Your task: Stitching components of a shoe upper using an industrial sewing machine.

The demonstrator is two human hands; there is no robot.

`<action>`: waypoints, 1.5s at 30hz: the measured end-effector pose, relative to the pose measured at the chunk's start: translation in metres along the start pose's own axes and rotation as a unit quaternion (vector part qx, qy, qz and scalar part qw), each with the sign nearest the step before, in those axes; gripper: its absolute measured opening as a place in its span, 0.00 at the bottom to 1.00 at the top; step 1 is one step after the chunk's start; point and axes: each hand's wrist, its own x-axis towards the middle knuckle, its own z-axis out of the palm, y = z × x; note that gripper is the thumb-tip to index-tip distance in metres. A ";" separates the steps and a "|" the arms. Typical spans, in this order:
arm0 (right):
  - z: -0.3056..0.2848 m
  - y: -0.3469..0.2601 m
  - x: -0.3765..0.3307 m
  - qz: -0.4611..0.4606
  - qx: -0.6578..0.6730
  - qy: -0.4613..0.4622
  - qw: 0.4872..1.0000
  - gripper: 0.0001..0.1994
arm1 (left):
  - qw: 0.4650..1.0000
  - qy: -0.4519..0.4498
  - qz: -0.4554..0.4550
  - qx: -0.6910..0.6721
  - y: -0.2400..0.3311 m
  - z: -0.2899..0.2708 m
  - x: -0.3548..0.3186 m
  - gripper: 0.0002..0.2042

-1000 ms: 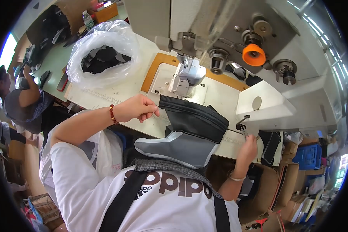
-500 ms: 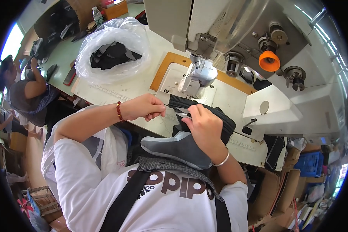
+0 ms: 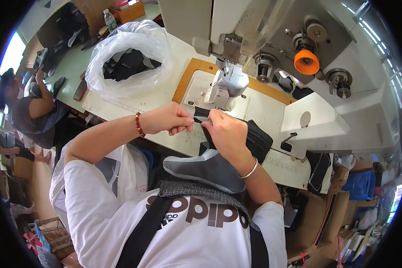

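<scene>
A grey-and-black sock-like boot upper (image 3: 201, 166) lies across my lap and the table's near edge, its black ribbed cuff (image 3: 258, 136) up by the sewing machine's needle area. Over the cuff, my right hand (image 3: 228, 134) is closed on small silver thread snips (image 3: 203, 119), whose blades point left toward my other hand. My left hand (image 3: 169, 119) is closed in a pinch just left of the cuff's edge. Whatever its fingertips hold is too fine to make out.
The sewing machine (image 3: 230, 82) stands beyond my hands, with an orange cone-shaped knob (image 3: 306, 62) on its head. Back left on the table (image 3: 120, 105) sits a clear plastic bag (image 3: 96, 67) of dark pieces. A person (image 3: 31, 105) works at the far left.
My right hand with the thread snips has moved left and slightly away from me, bringing the blades close to my left fingertips. My left hand stays pinched, shifted only slightly.
</scene>
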 end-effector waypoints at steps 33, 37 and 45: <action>-0.159 0.023 -0.155 0.346 0.573 -0.079 0.739 0.08 | 0.964 -0.124 0.234 -0.026 0.156 0.158 0.037 0.12; -0.202 0.027 -0.192 0.393 0.491 0.048 0.776 0.14 | 0.970 -0.109 0.208 -0.067 0.145 0.162 0.057 0.14; -0.275 0.024 -0.236 0.411 0.370 0.130 0.823 0.16 | 0.901 -0.206 0.327 0.199 0.103 0.204 0.076 0.24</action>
